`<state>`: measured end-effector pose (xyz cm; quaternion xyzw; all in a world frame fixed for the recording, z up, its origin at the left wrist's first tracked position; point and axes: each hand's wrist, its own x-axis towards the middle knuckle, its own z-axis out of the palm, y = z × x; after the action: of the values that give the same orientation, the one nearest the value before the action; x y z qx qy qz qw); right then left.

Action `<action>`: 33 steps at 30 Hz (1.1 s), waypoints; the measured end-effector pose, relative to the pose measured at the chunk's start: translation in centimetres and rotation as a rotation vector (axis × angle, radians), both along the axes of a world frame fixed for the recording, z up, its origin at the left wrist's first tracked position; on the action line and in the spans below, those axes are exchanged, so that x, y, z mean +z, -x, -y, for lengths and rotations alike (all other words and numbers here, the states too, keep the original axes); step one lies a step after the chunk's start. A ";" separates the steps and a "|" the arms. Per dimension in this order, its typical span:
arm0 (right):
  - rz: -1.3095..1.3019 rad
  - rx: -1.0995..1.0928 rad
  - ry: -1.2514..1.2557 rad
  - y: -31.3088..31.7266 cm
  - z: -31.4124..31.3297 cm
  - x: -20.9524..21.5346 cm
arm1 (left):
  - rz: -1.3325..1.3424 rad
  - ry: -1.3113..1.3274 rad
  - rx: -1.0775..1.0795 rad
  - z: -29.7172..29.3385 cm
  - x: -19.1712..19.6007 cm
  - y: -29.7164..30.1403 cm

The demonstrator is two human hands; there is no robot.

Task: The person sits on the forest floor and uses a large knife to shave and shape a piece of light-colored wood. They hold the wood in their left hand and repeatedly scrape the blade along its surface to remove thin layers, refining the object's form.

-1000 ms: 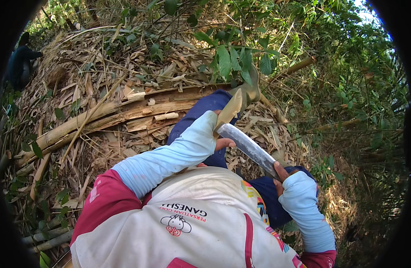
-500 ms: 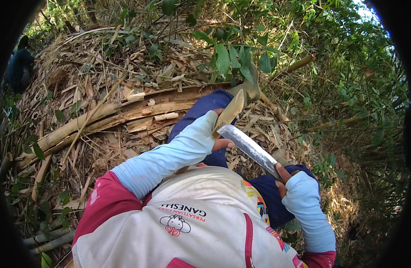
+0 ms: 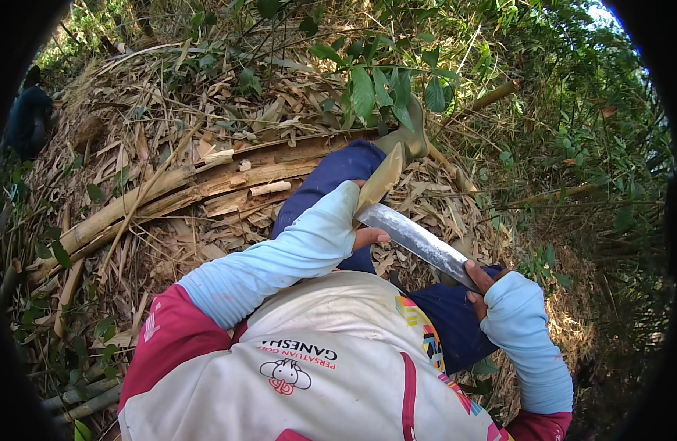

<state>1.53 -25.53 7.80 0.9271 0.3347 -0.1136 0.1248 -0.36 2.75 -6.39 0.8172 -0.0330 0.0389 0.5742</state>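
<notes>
Hands: two, both in use.
Left hand (image 3: 346, 212): curled around one piece of wood, thumb sticking out just below the blade's end; most of the fingers are hidden.
Right hand (image 3: 481, 285): closed on the grip end of one knife, thumb and fingers wrapped in; the handle is mostly covered.
Knife (image 3: 421, 241): one, with a broad grey blade slanting from the right hand up to the left; its far end meets the lower part of the wood, though I cannot tell if it cuts in.
Piece of wood (image 3: 382, 176): one, pale yellow-brown, pointed at the top, rising out of the left hand over the trousers (image 3: 316, 184).
Sleeves (image 3: 261, 268): two light blue ones, one per forearm.
Boot (image 3: 410, 136): one plainly visible, olive, beyond the wood.
Split log (image 3: 158, 189): one, lying left of the legs.
Dry leaves (image 3: 173, 95): too many to count, over the ground.
</notes>
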 end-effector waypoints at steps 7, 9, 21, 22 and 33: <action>0.024 -0.022 0.008 0.3 0.1 -0.3 | -0.074 -0.015 0.009 0.2 -0.2 -0.3; 0.060 -0.002 -0.011 0.5 0.1 -0.4 | -0.041 -0.044 0.055 0.4 -0.5 -0.3; 0.122 -0.020 -0.048 1.2 -0.7 -2.1 | -0.119 -0.096 0.203 0.1 -1.0 -1.5; 0.127 -0.021 -0.063 1.3 -0.8 -2.3 | -0.086 -0.080 0.228 0.1 -1.3 -1.5; 0.110 -0.002 -0.040 1.3 -0.2 -1.9 | -0.215 -0.064 -0.060 -1.9 1.2 -1.3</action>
<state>0.20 -25.36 5.94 0.9346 0.3286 -0.0557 0.1244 0.91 4.62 -5.24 0.8333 0.0032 -0.0674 0.5487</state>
